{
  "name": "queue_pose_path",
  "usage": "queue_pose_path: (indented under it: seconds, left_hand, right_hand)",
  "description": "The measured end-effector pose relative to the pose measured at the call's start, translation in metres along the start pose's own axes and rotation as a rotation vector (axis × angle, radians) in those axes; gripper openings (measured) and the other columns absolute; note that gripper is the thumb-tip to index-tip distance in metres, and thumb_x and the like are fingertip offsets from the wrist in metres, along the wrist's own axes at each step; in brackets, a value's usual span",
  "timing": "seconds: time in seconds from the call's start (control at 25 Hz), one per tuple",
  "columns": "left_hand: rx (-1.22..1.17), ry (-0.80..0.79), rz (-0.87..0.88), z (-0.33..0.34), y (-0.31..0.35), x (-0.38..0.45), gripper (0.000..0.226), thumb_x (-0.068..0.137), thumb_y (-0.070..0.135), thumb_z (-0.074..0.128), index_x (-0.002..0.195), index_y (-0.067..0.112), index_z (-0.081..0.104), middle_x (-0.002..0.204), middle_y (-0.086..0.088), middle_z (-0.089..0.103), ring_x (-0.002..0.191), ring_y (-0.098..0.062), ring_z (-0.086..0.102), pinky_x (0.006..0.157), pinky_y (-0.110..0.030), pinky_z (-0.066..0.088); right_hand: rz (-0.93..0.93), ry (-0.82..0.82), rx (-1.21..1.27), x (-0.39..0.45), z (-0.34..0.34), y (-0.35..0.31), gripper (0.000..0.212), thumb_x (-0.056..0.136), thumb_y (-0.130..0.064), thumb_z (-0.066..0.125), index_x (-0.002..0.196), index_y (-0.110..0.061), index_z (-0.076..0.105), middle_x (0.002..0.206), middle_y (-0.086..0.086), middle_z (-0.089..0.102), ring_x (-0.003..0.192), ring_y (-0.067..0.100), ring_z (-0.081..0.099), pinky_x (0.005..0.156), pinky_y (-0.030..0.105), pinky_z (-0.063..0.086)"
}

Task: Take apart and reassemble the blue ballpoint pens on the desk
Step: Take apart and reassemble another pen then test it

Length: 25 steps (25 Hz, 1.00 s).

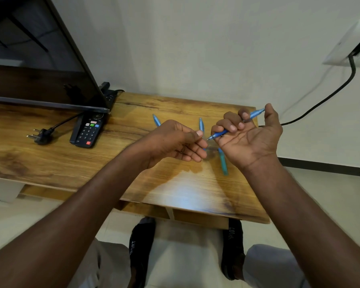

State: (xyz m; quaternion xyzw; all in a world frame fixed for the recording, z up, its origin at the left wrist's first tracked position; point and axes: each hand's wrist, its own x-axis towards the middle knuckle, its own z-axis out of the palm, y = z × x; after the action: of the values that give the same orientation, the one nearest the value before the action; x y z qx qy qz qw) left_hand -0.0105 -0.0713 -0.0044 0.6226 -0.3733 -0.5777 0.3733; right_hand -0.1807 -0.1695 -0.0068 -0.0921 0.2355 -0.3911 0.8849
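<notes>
Right hand (247,134) grips a blue pen (235,125) above the desk (92,163), tip toward left hand (181,142), whose fingers pinch at something too small to tell. Likely mid-reassembly; next: align the parts, screw together.

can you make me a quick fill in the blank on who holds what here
1. The blue pen with its tip out is gripped by the ____ hand.
2. The remote control lies on the wooden ____.
3. The loose plug lies to the ____ of the remote control.

Missing words: right; desk; left
</notes>
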Motion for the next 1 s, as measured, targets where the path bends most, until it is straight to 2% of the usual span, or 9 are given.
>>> queue_pose_path:
  seconds: [0.08, 0.2, 0.32, 0.76, 1.0]
  left_hand:
    - [-0.029, -0.047, 0.014, 0.0007, -0.0006, 0.0005, 0.034, 0.106, 0.026, 0.060, 0.116, -0.003, 0.075, 0.105, -0.021, 0.080, 0.095, -0.029, 0.077, 0.083, -0.033, 0.060]
    - [-0.026, -0.098, 0.075, 0.0001, -0.0030, 0.0018, 0.023, 0.104, 0.009, 0.062, 0.120, -0.002, 0.073, 0.109, -0.020, 0.080, 0.100, -0.029, 0.077, 0.085, -0.032, 0.060]
    - [-0.024, -0.109, 0.103, -0.0014, -0.0037, 0.0024, 0.026, 0.101, -0.004, 0.059, 0.125, -0.004, 0.071, 0.112, -0.021, 0.079, 0.103, -0.030, 0.076, 0.085, -0.032, 0.061]
    - [-0.052, -0.111, 0.131, -0.0016, -0.0029, 0.0025, 0.028, 0.097, -0.006, 0.063, 0.125, -0.007, 0.068, 0.113, -0.022, 0.078, 0.103, -0.031, 0.076, 0.091, -0.036, 0.061]
    - [-0.039, -0.110, 0.125, -0.0006, -0.0030, 0.0014, 0.033, 0.093, -0.005, 0.070, 0.127, -0.004, 0.069, 0.114, -0.020, 0.079, 0.110, -0.034, 0.076, 0.095, -0.038, 0.061]
  right_hand:
    - [-0.019, 0.000, 0.028, -0.0002, -0.0001, 0.0012, 0.055, 0.095, -0.063, 0.042, 0.067, -0.016, 0.042, 0.067, -0.002, 0.024, 0.056, 0.018, 0.028, 0.064, 0.032, 0.037]
    - [-0.045, 0.005, 0.046, -0.0004, 0.0006, 0.0008, 0.052, 0.094, -0.059, 0.041, 0.065, -0.017, 0.039, 0.067, -0.002, 0.022, 0.056, 0.018, 0.026, 0.066, 0.033, 0.034]
    - [-0.036, -0.020, 0.055, -0.0002, 0.0017, -0.0016, 0.053, 0.096, -0.061, 0.040, 0.067, -0.017, 0.041, 0.067, -0.002, 0.024, 0.058, 0.018, 0.026, 0.066, 0.034, 0.034]
    - [-0.002, -0.014, 0.046, 0.0008, 0.0021, -0.0029, 0.053, 0.097, -0.059, 0.041, 0.067, -0.016, 0.043, 0.067, -0.002, 0.025, 0.057, 0.018, 0.027, 0.066, 0.034, 0.033]
    - [0.001, 0.001, 0.032, -0.0002, 0.0030, -0.0043, 0.054, 0.097, -0.060, 0.041, 0.067, -0.016, 0.043, 0.068, -0.002, 0.026, 0.058, 0.018, 0.028, 0.066, 0.034, 0.034]
